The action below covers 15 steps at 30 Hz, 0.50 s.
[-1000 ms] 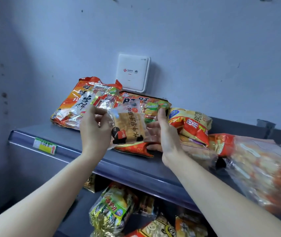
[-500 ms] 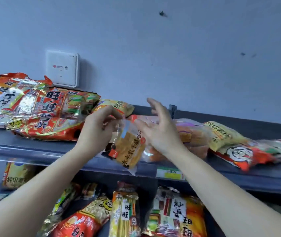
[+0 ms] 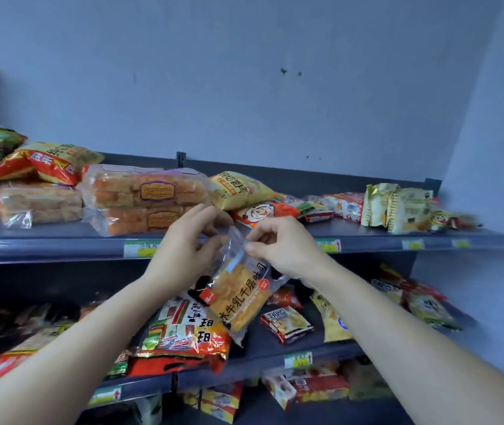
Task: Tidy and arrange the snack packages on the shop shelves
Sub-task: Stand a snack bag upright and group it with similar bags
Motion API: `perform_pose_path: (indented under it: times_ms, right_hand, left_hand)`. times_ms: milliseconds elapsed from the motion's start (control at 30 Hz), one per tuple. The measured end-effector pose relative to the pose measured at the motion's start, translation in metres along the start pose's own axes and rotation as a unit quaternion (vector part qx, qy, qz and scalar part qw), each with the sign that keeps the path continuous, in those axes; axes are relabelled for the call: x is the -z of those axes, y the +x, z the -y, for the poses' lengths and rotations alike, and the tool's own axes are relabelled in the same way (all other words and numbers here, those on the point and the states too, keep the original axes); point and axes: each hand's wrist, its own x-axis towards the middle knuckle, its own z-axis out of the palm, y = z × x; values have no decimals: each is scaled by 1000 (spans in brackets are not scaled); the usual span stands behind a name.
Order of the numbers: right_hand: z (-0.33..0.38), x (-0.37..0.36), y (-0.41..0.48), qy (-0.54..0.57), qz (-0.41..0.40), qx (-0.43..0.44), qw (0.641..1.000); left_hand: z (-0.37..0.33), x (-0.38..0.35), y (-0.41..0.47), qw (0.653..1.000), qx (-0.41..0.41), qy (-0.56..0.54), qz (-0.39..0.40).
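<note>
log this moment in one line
left hand: holds toast pack | right hand: pinches its top | state: off shelf, not placed

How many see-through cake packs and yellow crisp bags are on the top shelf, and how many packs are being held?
Clear cake packs: 3
Yellow crisp bags: 2
Held toast pack: 1
Total: 6

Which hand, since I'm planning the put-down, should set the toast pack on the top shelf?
Right, probably. The right hand pinches the toast pack by its top edge, and bare top shelf lies just beyond it; the left hand faces stacked bread bags.
</note>
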Motion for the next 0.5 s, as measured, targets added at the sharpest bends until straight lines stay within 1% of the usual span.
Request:
perform_pose_path:
  times_ms: [33,100,167,333,500]
  right_hand:
    - [-14,10,-8,3,-15,-15,1000]
    - [-45,30,-22,15,-56,-50,997]
    - [-76,50,-35,29,-101,-92,990]
    - [-155,94,-61,56,-193,-185,962]
    - [-239,123,-77,67,-284,-261,920]
  left_hand:
    - [-8,-14,-1,999,24,-29,9]
    - [-20,-43,-3,993,73,-70,51]
    - [-24,-75,-5,988,106,-63,97]
    - [-17,-160,-5,975,134,-47,168]
    - [-2,-249,-3,954,153,-41,253]
